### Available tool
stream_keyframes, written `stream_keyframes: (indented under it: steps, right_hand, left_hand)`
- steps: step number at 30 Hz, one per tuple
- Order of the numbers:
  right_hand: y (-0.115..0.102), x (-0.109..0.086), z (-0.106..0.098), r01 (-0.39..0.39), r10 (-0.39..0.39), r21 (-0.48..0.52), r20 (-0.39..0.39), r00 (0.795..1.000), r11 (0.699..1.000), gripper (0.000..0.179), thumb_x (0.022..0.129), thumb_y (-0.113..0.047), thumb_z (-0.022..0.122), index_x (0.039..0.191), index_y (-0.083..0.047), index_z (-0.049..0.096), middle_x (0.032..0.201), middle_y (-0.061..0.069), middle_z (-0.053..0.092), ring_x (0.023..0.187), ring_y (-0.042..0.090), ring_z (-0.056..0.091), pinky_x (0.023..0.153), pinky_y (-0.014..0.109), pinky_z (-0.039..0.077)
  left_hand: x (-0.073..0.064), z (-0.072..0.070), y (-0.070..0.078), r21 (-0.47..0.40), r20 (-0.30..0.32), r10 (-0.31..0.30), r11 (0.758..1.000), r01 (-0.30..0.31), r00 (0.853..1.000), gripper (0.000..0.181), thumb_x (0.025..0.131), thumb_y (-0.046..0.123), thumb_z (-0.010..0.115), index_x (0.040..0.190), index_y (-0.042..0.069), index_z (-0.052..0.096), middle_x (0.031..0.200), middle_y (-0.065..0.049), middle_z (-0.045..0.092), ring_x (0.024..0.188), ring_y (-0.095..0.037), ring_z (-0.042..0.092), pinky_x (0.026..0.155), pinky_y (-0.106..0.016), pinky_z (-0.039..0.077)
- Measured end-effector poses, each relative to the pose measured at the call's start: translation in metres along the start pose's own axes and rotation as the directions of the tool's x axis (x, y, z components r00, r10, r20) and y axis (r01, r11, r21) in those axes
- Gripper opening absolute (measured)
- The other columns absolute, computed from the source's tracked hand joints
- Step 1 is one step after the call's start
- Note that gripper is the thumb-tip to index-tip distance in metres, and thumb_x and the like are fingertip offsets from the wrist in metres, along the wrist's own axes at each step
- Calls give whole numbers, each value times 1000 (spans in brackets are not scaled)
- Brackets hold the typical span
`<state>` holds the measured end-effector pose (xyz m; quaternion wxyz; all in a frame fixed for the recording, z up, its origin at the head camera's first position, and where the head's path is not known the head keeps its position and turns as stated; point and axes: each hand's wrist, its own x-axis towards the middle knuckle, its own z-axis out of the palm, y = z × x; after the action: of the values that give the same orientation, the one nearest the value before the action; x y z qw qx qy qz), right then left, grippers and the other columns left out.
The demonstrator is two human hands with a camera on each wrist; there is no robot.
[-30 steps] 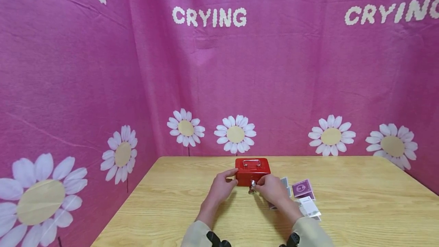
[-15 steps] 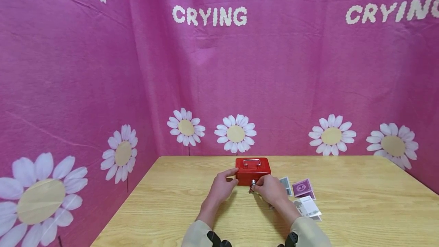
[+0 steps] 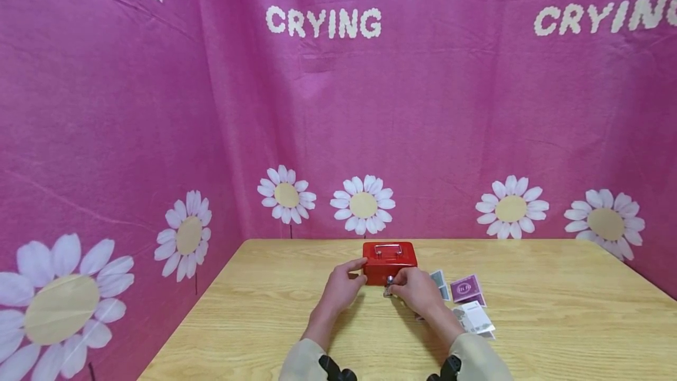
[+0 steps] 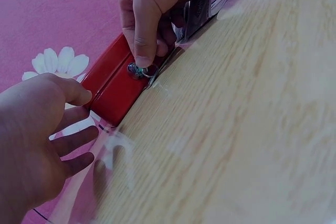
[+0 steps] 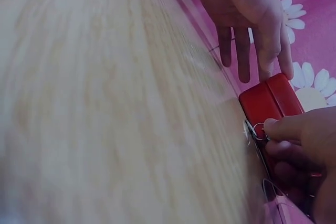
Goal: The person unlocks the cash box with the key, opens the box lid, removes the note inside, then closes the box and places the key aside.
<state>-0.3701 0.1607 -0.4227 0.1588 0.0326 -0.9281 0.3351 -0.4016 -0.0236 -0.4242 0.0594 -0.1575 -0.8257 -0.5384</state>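
Observation:
A small red cash box (image 3: 376, 275) with a silver carrying handle (image 3: 388, 249) on its lid stands, lid down, near the table's back edge. My right hand (image 3: 420, 293) is at its front, where thumb and fingers pinch a key (image 4: 137, 71) at the round lock. From that key hangs a thin key ring (image 4: 151, 71), with another metal piece dangling below. My left hand (image 3: 342, 290) touches the box's left end with thumb and fingertip; in the left wrist view its other fingers are spread loosely. The key's blade is hidden in the lock area.
Right of the box, beside my right forearm, lie folded paper notes: a purple one (image 3: 466, 290), a white one (image 3: 476, 318) and a grey-green one (image 3: 441, 284). The wooden table (image 3: 254, 310) meets a pink flowered cloth (image 3: 423, 134) behind.
The right hand's fingers have shifted very slightly at the lock, and the key catches the light differently. The left hand and the cash box keep their places.

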Motion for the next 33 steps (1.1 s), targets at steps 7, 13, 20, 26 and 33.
stream_keyframes:
  steps: [7, 13, 20, 26, 33]
  right_hand:
    - [-1, 0, 0, 49, -49, -2, -2, 999, 999, 11, 79, -14, 79, 75, -14, 69, 70, -4, 67, 65, 10, 54, 59, 27, 43]
    - [-2, 2, 1, 10, -10, -33, 19, 1000, 999, 11, 82, -20, 79, 77, -15, 70, 69, -5, 64, 64, 11, 52, 59, 26, 41]
    - [-2, 4, 3, -2, 4, -71, 25, 1000, 997, 16, 81, -24, 79, 73, -16, 69, 62, -5, 57, 60, 12, 48, 55, 26, 35]
    - [-4, 5, 3, 25, -22, -104, 28, 999, 994, 18, 82, -21, 76, 68, -15, 67, 61, -5, 56, 58, 12, 48, 54, 26, 35]
    - [-4, 4, 3, 71, -68, -189, 18, 997, 979, 17, 81, -17, 74, 67, -16, 63, 63, -5, 57, 58, 12, 49, 54, 28, 37]
  left_hand:
    - [0, 0, 0, -5, 2, -3, 1000, 3, 1000, 41, 94, 6, 62, 134, 11, 63, 128, -12, 67, 97, -19, 65, 77, -27, 53]
    - [0, 1, 0, 3, -6, -13, 1000, 13, 1000, 40, 94, 6, 61, 134, 12, 63, 130, -10, 66, 97, -18, 64, 80, -29, 54]
    - [-1, 1, 2, 51, -12, 17, 999, -17, 1000, 40, 93, 6, 61, 133, 11, 64, 144, -12, 56, 130, -37, 52, 106, -52, 46]
    - [0, 1, 8, 145, 34, 17, 989, -21, 999, 47, 94, 7, 61, 140, 12, 57, 152, -9, 49, 72, -18, 58, 84, -37, 51]
    - [-1, 1, 11, 319, 67, 68, 944, -86, 995, 50, 93, 7, 62, 142, 15, 56, 151, -10, 49, 141, -32, 44, 114, -54, 38]
